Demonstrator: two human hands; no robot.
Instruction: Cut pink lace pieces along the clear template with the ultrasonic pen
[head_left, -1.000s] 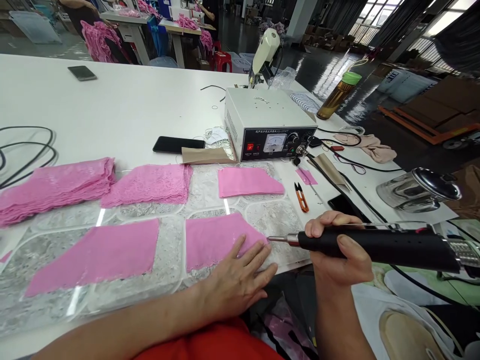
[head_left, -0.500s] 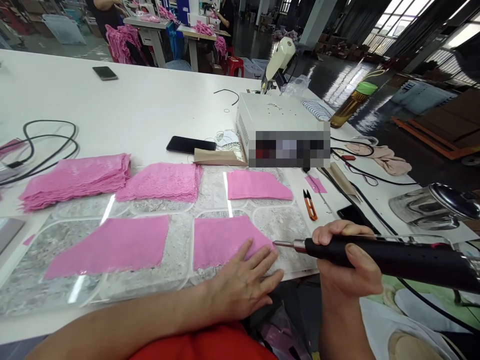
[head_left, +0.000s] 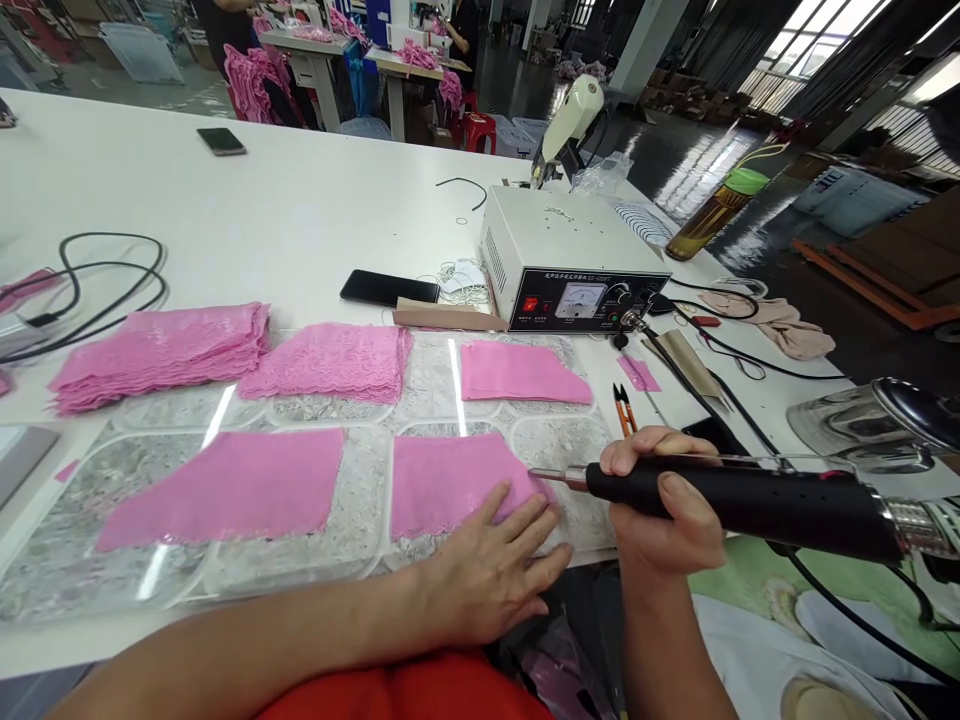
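My left hand (head_left: 499, 560) lies flat, fingers apart, on the lower right corner of a pink fabric piece (head_left: 450, 480). In my right hand (head_left: 675, 500) is a black handheld ultrasonic welder (head_left: 780, 508), gripped around its body. Its thin metal tip touches the right slanted edge of that fabric, just above my left fingers. Another pink piece (head_left: 232, 485) lies flat to the left. Behind these are a smaller pink stack (head_left: 521, 372), a lacy pink stack (head_left: 337, 360) and a thicker pink pile (head_left: 161, 350). All lie over a clear patterned mat (head_left: 360, 490).
A control box (head_left: 577, 255) with a dial stands behind, cables running from it. Orange thread snips (head_left: 624, 408), a black phone (head_left: 388, 288), a glass jug (head_left: 855, 425) and a green-capped bottle (head_left: 716, 215) are on the white table (head_left: 300, 200). People sit at sewing machines beyond.
The welder's tip has moved left and slightly up, from the fabric's right corner onto its slanted edge. My left hand stays on the cloth; the view has shifted slightly.
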